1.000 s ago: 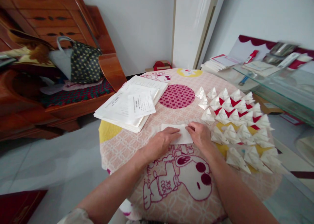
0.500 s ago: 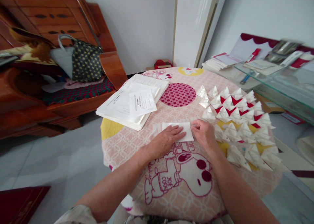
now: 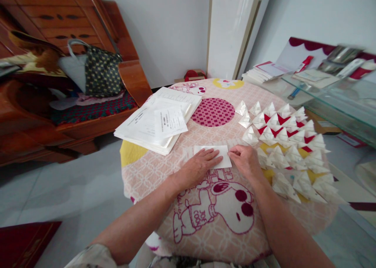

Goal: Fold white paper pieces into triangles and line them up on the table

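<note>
A small folded sheet of white paper [image 3: 225, 158] lies flat on the patterned tablecloth [image 3: 164, 181] in front of me. My left hand [image 3: 201, 163] rests on it, palm down, with the fingers stretched across its left and middle part. At the paper's right edge my right hand [image 3: 244, 158] is closed, thumb and forefinger pinching its side. Rows of pointed folded-paper pieces [image 3: 276, 133] stand just right of my right hand. Beyond my left hand lies a stack of printed white sheets [image 3: 141, 129], with a smaller printed slip [image 3: 170, 121] on top.
A glass shelf [image 3: 329, 89] with metal bowls [image 3: 340, 58] and a red marker [image 3: 304, 64] stands right of the round table. More papers [image 3: 263, 71] lie at the back right. To the left is a wooden bench [image 3: 127, 78] with a patterned bag [image 3: 102, 72].
Almost nothing differs. Both hands keep their places on the small paper, and the view has shifted very slightly.
</note>
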Action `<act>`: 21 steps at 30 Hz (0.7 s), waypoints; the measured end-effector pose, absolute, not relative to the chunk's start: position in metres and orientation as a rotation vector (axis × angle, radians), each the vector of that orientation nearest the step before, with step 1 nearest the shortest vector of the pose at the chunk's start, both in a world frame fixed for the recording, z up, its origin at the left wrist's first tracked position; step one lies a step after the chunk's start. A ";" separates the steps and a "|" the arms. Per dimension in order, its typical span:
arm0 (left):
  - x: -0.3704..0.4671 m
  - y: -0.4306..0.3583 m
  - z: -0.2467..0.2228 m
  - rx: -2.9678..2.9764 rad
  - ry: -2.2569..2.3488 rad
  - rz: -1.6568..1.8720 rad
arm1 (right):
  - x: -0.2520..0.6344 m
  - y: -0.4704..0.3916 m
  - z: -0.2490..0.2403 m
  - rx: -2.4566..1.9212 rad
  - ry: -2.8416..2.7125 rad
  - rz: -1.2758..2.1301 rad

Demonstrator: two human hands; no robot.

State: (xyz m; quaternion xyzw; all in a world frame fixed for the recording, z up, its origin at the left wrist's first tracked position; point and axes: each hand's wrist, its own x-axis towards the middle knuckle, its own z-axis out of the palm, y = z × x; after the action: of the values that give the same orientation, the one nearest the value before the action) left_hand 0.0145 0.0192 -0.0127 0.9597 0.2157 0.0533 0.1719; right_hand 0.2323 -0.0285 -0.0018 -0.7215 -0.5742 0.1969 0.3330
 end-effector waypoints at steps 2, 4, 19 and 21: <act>0.014 0.020 -0.011 2.714 0.613 0.158 | 0.232 -0.031 0.001 -1.795 -1.405 0.640; 0.014 0.021 -0.010 2.707 0.616 0.168 | 0.230 -0.034 0.003 -1.713 -1.350 0.823; 0.014 0.030 -0.018 2.659 0.529 0.325 | 0.200 -0.041 0.013 -1.935 -1.805 0.721; 0.014 0.030 -0.017 2.656 0.536 0.330 | 0.192 -0.040 0.014 -1.982 -1.838 0.636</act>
State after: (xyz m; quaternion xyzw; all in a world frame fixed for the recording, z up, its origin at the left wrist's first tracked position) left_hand 0.0142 0.0296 -0.0171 0.9525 0.1923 0.1183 0.2045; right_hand 0.1924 -0.0404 0.0144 -0.7019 -0.6508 0.2254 0.1816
